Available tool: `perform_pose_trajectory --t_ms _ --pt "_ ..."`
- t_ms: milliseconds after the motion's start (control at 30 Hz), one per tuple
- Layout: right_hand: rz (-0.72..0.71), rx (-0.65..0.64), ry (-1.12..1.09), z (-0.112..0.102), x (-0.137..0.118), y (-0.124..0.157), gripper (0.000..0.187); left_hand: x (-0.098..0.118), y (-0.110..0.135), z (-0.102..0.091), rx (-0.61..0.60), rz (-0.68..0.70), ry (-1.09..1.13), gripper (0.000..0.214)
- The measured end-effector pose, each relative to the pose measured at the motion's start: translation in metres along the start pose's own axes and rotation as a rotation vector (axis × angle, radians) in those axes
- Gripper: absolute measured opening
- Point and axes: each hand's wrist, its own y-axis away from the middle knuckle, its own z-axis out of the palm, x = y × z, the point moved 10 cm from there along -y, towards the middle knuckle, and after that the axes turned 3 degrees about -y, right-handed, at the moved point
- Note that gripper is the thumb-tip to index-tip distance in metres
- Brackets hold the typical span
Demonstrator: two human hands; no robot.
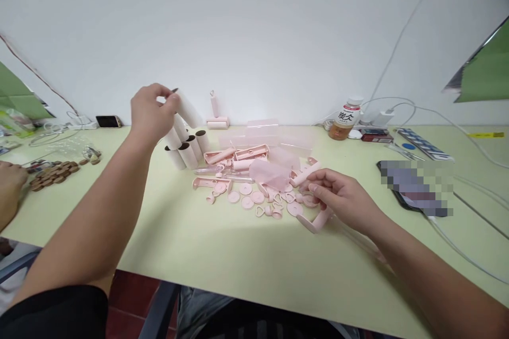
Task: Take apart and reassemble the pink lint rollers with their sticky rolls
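Note:
High over the left side of the desk, my left hand (153, 111) is closed on the upper end of a tilted white lint-roller roll (189, 109). Below it, several more white rolls (187, 154) stand upright in a cluster. My right hand (338, 193) is low at the right edge of a pile of pink plastic parts, its fingertips pinched together; what they hold is too small to make out. Pink round caps (295, 208), heart-shaped rings (260, 211) and roller frames (212, 183) lie around it. A pink handle piece (316, 221) lies under this hand.
An assembled pink lint roller (217, 123) lies by the wall. Clear pink sleeves (262, 128) are behind the pile. Right: a supplement bottle (345, 119), a phone (413, 190) and cables. Left: another person's arm (10, 190) beside brown discs (54, 175).

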Motion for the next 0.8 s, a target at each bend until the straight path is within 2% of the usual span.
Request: perform_pose_trajectory --t_ms 133,233,300,500,800 --pt "0.027 -0.05 -0.06 0.006 0.009 -0.001 0.041 0.015 -0.026 0.041 -0.185 0.141 -0.319 0.015" --pt "0.031 -0.065 -0.07 0.006 0.01 -0.002 0.042 0.011 -0.034 0.068 -0.295 0.172 -0.476 0.016" --pt "0.029 -0.068 -0.067 0.006 0.011 -0.002 0.042 0.007 -0.033 0.077 -0.323 0.192 -0.533 0.02" --pt "0.026 -0.046 -0.012 0.002 0.011 -0.002 0.044 -0.001 -0.027 0.083 -0.342 0.237 -0.635 0.032" --pt "-0.031 0.022 0.118 -0.009 -0.002 -0.001 0.039 0.003 -0.024 0.082 -0.329 0.264 -0.68 0.03"
